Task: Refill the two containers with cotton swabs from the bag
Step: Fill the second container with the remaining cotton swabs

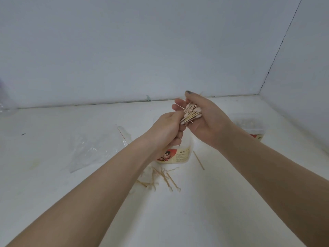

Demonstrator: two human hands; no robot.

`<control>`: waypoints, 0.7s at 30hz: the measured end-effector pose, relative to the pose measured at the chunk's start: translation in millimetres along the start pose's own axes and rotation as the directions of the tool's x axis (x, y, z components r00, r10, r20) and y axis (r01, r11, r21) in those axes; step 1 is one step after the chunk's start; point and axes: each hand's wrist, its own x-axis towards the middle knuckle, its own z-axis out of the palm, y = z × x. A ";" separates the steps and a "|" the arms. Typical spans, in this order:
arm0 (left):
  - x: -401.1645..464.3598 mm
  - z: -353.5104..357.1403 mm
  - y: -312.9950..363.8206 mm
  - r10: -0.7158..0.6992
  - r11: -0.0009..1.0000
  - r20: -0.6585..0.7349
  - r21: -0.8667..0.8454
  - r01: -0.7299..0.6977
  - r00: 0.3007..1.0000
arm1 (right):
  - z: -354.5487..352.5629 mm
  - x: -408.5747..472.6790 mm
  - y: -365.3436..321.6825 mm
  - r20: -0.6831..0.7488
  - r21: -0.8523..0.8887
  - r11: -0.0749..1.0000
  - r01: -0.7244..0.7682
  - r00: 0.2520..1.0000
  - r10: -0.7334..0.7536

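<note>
Both my hands on one bunch of swabs (191, 114).
My right hand (204, 120) cups it, my left hand (167, 129) pinches its end, above a container (179, 154); second container (251, 125) right, bag (96, 147) left.

A plain pale grey-blue back wall (124, 50) meets a second wall (306, 68) at a dark corner seam on the right. Below lies a white, evenly lit desk (44, 139), perhaps faintly stained.
</note>
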 end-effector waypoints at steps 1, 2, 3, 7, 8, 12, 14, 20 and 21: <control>0.4 -1.1 0.7 -0.007 1.000 -0.004 0.005 0.007 1.000 | 0.2 0.6 -1.6 -0.018 0.067 0.998 -0.002 1.000 0.003; 1.6 -2.0 1.2 -0.016 1.000 -0.005 0.009 0.016 1.000 | 0.2 1.4 -2.6 -0.033 0.124 0.992 -0.003 0.999 0.007; 2.6 -3.0 1.5 -0.029 1.000 -0.006 0.007 0.029 1.000 | -0.5 2.0 -3.0 -0.043 0.151 0.988 -0.003 0.999 0.010; 3.4 -6.5 3.1 -0.063 0.998 -0.043 -0.022 0.062 0.997 | -1.1 2.6 0.0 -0.114 -0.040 0.999 0.031 0.993 -0.035; 3.0 -6.7 3.4 -0.071 0.997 -0.054 -0.032 0.069 0.996 | -0.8 2.4 2.0 -0.139 -0.110 0.993 0.048 0.988 -0.064; 4.2 -7.2 3.0 -0.110 0.989 -0.077 -0.104 0.102 0.991 | 4.4 0.0 8.0 -0.175 -0.203 0.975 0.089 0.977 -0.125; 4.1 -7.2 3.2 -0.117 0.989 -0.072 -0.102 0.110 0.991 | 6.2 -0.4 7.3 -0.168 -0.202 0.976 0.082 0.979 -0.116; 4.8 -7.4 7.2 -0.081 0.995 -0.114 -0.069 0.073 0.990 | 2.5 -0.3 6.7 -0.198 -0.432 0.900 -0.055 0.980 -0.036; 5.3 -7.8 6.3 -0.059 0.998 -0.124 -0.040 0.055 0.991 | 1.4 -0.9 6.5 -0.195 -0.461 0.885 -0.073 0.981 -0.021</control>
